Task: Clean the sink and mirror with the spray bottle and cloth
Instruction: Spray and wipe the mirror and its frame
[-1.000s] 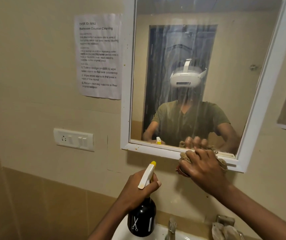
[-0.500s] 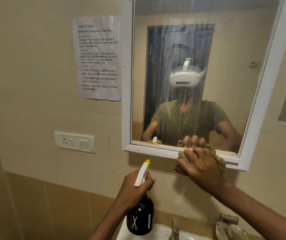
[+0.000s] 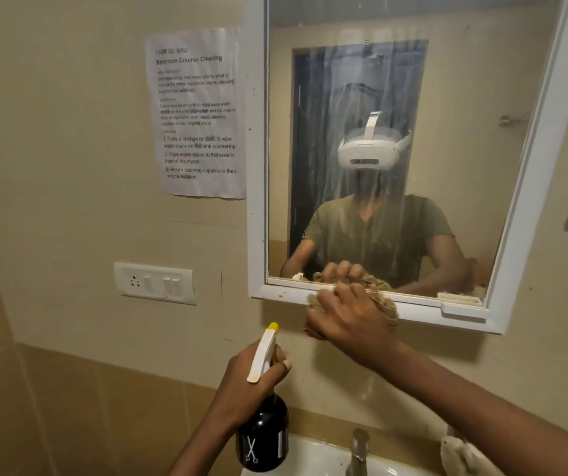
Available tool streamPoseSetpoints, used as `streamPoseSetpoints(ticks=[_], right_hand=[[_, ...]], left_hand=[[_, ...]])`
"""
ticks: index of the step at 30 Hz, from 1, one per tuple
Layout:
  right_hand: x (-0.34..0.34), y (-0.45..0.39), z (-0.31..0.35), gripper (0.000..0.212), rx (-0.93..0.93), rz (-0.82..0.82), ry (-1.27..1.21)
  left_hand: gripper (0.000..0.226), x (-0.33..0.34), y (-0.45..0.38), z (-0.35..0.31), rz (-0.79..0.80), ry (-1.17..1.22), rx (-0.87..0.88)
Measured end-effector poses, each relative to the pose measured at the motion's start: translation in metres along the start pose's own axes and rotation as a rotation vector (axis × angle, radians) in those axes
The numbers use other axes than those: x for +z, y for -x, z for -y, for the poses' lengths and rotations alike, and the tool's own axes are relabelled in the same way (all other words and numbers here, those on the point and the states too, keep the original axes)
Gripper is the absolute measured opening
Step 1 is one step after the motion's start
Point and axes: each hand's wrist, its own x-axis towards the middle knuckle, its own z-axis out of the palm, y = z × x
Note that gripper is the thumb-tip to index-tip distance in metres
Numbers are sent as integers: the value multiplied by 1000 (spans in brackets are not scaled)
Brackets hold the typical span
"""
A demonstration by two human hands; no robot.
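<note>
Right hand (image 3: 351,324): we clench the cloth (image 3: 383,300) against the mirror (image 3: 256,166) frame's bottom edge.
Left hand (image 3: 248,383): grips the spray bottle (image 3: 263,438) above the sink (image 3: 313,455).
Technique: we judge firm, overlapping strokes upward would clear the streaks.

- Dim, warm yellowish indoor light, fairly even; source not visible.
- Soft shadow on wall under mirror (image 3: 413,149) frame and below right hand (image 3: 347,324).
- Mirror glass streaked, reflection hazy, no hard glare.
- Wide-angle bending: mirror frame leans at right edge.
- Paper notice (image 3: 196,113) text partly smeared, small lines unreadable.
</note>
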Motion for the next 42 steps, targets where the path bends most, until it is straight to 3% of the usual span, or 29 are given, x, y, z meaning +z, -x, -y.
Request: streamPoseSetpoints(ticks=[5,11,18,24,27,30,35,42], right_hand=[[-20,31,-22,24,28,76,110],[4,-1,11,25,107,55,147],[9,-13,28,8,134,158,198],[32,-71,81,30,169,148,131],[45,-92,99,27,181,119,122],[41,-74,88,22,183,92,132],[19,-20,55,20,224,186,204],[18,-15,51,25,237,222,208]], left_hand=[[28,-12,-18,-3,-30,-19,36],[21,-43,-38,11,76,14,85],[29,-78,-35,25,176,52,75],[19,-105,-31,32,207,67,107],[16,-112,-35,31,212,64,121],[17,-115,-44,26,215,62,132],[24,-106,-57,16,211,48,130],[23,-86,-61,10,182,72,83]])
